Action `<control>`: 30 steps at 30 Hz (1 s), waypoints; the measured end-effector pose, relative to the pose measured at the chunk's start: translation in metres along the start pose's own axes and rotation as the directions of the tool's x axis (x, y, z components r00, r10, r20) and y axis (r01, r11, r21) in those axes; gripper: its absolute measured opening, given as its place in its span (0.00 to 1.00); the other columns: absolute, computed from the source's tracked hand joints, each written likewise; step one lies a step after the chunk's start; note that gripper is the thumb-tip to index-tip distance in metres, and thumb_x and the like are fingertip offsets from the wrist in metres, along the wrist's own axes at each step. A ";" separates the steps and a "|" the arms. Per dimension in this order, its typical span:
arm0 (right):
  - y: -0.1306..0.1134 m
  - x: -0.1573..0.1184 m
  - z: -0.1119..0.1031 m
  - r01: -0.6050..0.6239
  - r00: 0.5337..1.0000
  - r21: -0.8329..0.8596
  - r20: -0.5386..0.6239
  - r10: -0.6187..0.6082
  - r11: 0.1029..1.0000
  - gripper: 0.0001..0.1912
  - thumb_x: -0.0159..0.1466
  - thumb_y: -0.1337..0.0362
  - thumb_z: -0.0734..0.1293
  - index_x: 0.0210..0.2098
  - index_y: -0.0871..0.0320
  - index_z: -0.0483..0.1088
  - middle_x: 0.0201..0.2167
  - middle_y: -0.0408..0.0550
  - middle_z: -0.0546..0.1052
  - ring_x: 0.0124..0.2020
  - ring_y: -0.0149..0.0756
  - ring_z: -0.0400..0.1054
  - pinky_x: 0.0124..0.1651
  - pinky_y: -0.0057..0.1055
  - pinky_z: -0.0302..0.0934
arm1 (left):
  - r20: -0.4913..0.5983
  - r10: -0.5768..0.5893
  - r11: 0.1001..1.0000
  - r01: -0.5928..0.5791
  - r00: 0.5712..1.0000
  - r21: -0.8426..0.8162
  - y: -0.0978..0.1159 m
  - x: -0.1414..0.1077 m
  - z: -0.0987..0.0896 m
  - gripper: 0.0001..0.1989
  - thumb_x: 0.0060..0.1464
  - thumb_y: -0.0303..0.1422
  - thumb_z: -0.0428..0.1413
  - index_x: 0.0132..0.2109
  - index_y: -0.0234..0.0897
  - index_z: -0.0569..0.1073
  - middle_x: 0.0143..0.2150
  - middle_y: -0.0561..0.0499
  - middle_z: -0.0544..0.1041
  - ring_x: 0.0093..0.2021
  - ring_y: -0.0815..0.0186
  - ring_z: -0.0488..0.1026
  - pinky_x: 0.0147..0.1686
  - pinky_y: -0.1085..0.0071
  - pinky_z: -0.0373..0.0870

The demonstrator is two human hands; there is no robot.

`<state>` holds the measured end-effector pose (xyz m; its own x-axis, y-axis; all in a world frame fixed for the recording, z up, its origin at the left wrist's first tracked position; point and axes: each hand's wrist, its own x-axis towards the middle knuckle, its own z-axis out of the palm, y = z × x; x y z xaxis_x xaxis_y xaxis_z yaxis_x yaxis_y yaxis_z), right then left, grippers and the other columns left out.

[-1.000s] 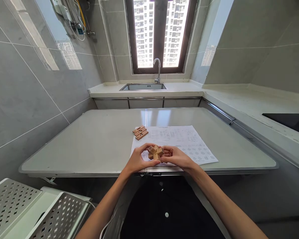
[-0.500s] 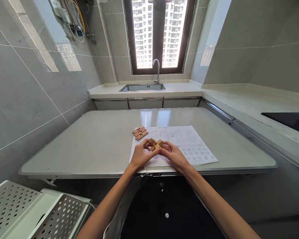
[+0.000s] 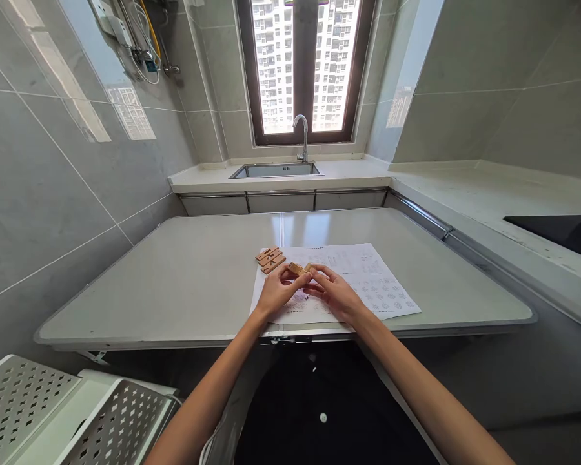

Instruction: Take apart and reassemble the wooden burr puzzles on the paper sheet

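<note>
Small wooden blocks (image 3: 298, 268), fitted across one another, are held above a printed paper sheet (image 3: 390, 290). My left hand (image 3: 277, 292) grips them from the left, thumb and fingers closed on the wood. From the right, my right hand (image 3: 336, 294) pinches the same blocks, its thumb near my left thumb. The fingers partly cover the blocks, so how they join is unclear. Several loose wooden pieces (image 3: 271, 259) with dark notches or marks lie side by side at the sheet's upper left corner, just beyond my left hand.
The pale folding table (image 3: 188, 278) extends to both sides. Behind it are a counter with a sink (image 3: 275, 170) and a faucet (image 3: 305, 139). A perforated pale rack (image 3: 29, 400) stands at the lower left.
My hands have tilted the held blocks, which now look flatter and lie more behind the fingers. My right hand's lower fingers have spread below them. The view has shifted slightly.
</note>
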<state>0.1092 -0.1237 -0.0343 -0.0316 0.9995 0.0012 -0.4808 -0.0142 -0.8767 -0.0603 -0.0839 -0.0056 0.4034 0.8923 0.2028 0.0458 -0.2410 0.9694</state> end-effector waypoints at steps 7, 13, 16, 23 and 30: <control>-0.004 0.001 -0.015 0.059 0.993 -0.399 -0.070 -0.094 0.915 0.23 0.64 0.43 0.71 0.43 0.57 0.77 0.43 0.50 0.82 0.43 0.41 0.76 0.44 0.34 0.68 | -0.160 -0.070 0.995 0.058 0.985 -0.075 -0.004 0.002 -0.010 0.27 0.57 0.54 0.63 0.49 0.34 0.78 0.52 0.39 0.84 0.52 0.51 0.81 0.45 0.62 0.76; -0.008 0.013 -0.019 0.054 0.952 -0.889 -0.092 -0.291 0.455 0.15 0.69 0.52 0.66 0.41 0.57 0.77 0.32 0.49 0.82 0.35 0.41 0.76 0.39 0.35 0.64 | -0.049 -0.014 0.997 0.010 0.999 -0.078 -0.006 -0.004 -0.018 0.27 0.53 0.45 0.68 0.55 0.37 0.76 0.59 0.40 0.80 0.59 0.52 0.77 0.57 0.58 0.74; -0.008 0.019 -0.013 0.010 0.951 -0.954 -0.083 -0.297 0.300 0.12 0.70 0.56 0.65 0.38 0.57 0.76 0.28 0.47 0.81 0.31 0.40 0.74 0.35 0.33 0.60 | 0.025 0.029 0.999 -0.029 0.999 -0.016 -0.005 -0.007 -0.018 0.27 0.52 0.43 0.69 0.56 0.38 0.76 0.58 0.42 0.80 0.57 0.54 0.78 0.57 0.58 0.74; -0.006 0.013 -0.010 0.039 0.940 -0.981 -0.027 -0.341 0.188 0.10 0.69 0.59 0.66 0.43 0.57 0.77 0.41 0.53 0.80 0.39 0.43 0.74 0.39 0.35 0.61 | 0.073 0.061 0.993 -0.068 0.995 0.099 -0.001 -0.010 -0.018 0.27 0.52 0.42 0.69 0.57 0.40 0.77 0.58 0.43 0.79 0.57 0.54 0.76 0.57 0.59 0.73; -0.028 -0.007 -0.006 0.364 0.929 -0.766 0.261 -0.261 0.529 0.14 0.69 0.58 0.66 0.53 0.51 0.76 0.52 0.48 0.81 0.51 0.43 0.74 0.47 0.38 0.67 | 0.110 0.065 0.996 -0.071 0.992 0.054 0.000 -0.009 -0.016 0.26 0.54 0.43 0.68 0.57 0.41 0.77 0.60 0.44 0.78 0.59 0.53 0.76 0.56 0.60 0.73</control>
<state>0.1283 -0.1300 -0.0126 -0.1330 0.9252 0.3555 0.4055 0.3781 -0.8323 -0.0788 -0.0853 -0.0054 0.5038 0.8273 0.2485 0.0665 -0.3239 0.9437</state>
